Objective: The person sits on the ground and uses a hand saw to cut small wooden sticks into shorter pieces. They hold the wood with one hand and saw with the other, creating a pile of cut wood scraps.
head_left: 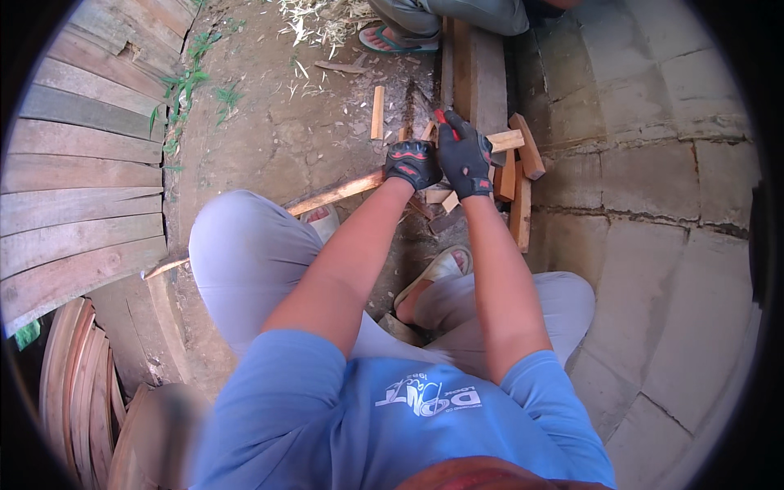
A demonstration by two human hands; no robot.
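My left hand point(412, 164), in a black glove with red trim, is a fist closed round a long pale wooden strip point(339, 193). From that fist the strip slants left, down past my left knee. Right beside it my right hand point(464, 159), gloved alike, shows its back with the fingers bent forward. A small slim red thing point(442, 117) shows at its fingertips; its kind is unclear. A squared wooden end point(505, 141) juts out to the right of this hand. Whether it belongs to the same strip is hidden.
Ahead runs a thick wooden beam point(487, 69), with another person's sandalled foot point(398, 39) beside it. Several cut wood blocks point(527, 147) lie right of my hands, and one stick point(377, 113) lies ahead. Plank wall point(90, 155) stands left; block wall point(653, 180) stands right.
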